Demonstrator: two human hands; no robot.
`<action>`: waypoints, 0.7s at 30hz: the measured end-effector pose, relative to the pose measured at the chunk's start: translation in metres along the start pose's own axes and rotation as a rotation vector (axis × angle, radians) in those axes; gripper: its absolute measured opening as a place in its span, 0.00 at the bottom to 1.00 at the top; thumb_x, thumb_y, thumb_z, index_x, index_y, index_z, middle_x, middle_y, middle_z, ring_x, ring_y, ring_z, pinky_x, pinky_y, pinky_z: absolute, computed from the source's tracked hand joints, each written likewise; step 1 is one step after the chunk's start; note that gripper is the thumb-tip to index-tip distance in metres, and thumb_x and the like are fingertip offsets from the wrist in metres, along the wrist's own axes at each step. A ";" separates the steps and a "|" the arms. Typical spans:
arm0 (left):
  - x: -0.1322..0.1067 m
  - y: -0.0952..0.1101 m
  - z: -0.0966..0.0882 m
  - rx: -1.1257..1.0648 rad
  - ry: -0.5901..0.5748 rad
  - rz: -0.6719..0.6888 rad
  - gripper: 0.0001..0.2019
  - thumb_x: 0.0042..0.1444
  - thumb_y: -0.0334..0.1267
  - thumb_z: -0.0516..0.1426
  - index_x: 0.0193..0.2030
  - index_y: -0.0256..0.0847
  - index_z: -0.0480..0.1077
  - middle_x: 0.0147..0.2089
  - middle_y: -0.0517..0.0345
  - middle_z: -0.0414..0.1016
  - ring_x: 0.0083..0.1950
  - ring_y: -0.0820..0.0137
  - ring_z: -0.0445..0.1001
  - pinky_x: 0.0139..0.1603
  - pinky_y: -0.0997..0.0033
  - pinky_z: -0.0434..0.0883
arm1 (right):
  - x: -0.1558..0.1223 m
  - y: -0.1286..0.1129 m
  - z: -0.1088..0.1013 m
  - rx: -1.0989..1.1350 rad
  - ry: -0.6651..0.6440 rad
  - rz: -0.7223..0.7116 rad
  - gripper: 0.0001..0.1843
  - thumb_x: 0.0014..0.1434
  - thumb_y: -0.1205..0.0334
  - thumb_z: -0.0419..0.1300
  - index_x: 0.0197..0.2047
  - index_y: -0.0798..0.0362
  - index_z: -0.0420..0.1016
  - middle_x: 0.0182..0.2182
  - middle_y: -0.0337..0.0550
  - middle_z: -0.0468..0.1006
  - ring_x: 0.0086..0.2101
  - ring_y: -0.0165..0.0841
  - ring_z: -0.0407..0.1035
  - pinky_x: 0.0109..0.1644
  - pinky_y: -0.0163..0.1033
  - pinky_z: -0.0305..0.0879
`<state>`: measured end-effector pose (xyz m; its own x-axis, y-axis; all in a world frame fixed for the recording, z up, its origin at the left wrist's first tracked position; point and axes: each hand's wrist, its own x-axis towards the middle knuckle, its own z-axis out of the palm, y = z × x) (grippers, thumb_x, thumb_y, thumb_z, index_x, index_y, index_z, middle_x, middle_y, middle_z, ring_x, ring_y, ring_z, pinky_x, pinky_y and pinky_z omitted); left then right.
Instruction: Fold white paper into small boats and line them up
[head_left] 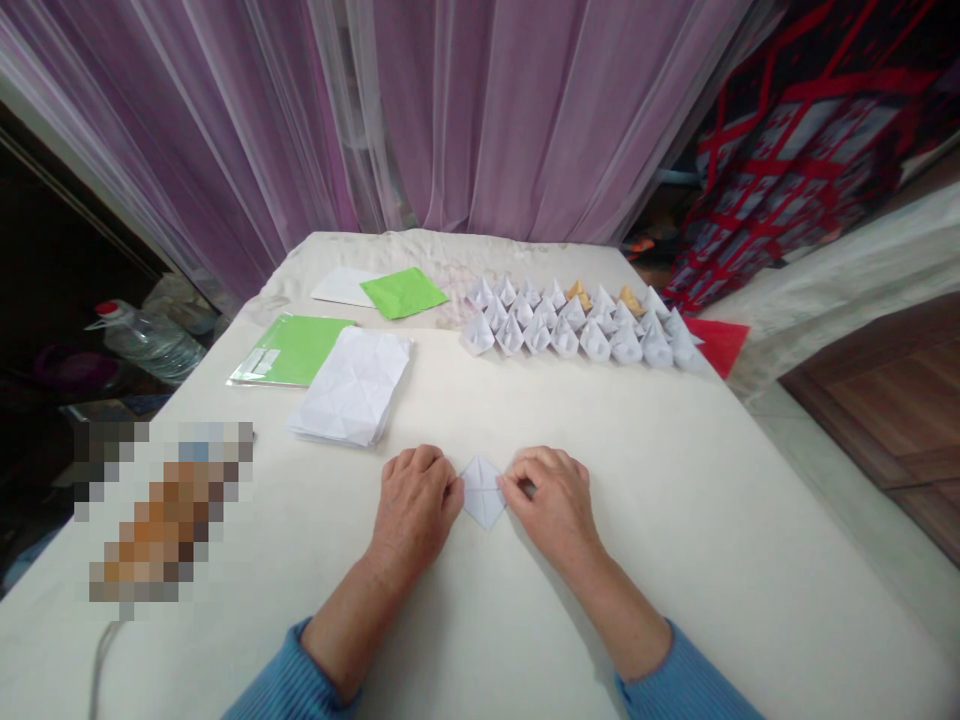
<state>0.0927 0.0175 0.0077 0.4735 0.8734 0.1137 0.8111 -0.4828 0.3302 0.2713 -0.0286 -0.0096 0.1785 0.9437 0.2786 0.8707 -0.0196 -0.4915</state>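
A small white sheet of folded paper (483, 492), diamond-shaped with crease lines across its middle, lies flat on the table between my hands. My left hand (421, 503) pinches its left corner, fingers curled down toward the tabletop. On the opposite side, my right hand (551, 500) grips the right corner between thumb and forefinger. Beyond my left hand lies a stack of creased white paper (356, 385). Rows of folded paper boats (566, 325), mostly white with a couple in gold, stand farther back on the right.
The table (675, 530) has a white cover. A green paper pack (296, 350) sits partly under the white stack, and a green sheet (405, 293) lies behind. Red paper (724, 342) is at the right edge. A blurred-out object with a cable rests at left. A water bottle (154, 342) stands off the table.
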 end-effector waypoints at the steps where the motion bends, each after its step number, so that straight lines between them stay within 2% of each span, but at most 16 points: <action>1: 0.000 0.000 0.000 0.001 -0.003 -0.002 0.06 0.60 0.35 0.56 0.31 0.42 0.68 0.41 0.55 0.72 0.44 0.63 0.68 0.47 0.60 0.62 | 0.000 0.000 0.000 -0.001 0.002 -0.001 0.09 0.55 0.65 0.64 0.24 0.49 0.71 0.33 0.37 0.78 0.38 0.34 0.67 0.46 0.41 0.50; 21: 0.002 0.003 0.000 0.027 -0.006 -0.019 0.07 0.59 0.35 0.56 0.30 0.42 0.68 0.39 0.55 0.72 0.44 0.63 0.69 0.46 0.60 0.62 | 0.001 0.000 0.001 -0.015 0.025 -0.002 0.10 0.55 0.66 0.62 0.23 0.49 0.71 0.32 0.37 0.78 0.37 0.34 0.67 0.45 0.41 0.51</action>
<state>0.0957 0.0181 0.0091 0.4600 0.8821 0.1017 0.8291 -0.4677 0.3064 0.2706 -0.0275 -0.0104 0.1881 0.9351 0.3004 0.8778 -0.0228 -0.4785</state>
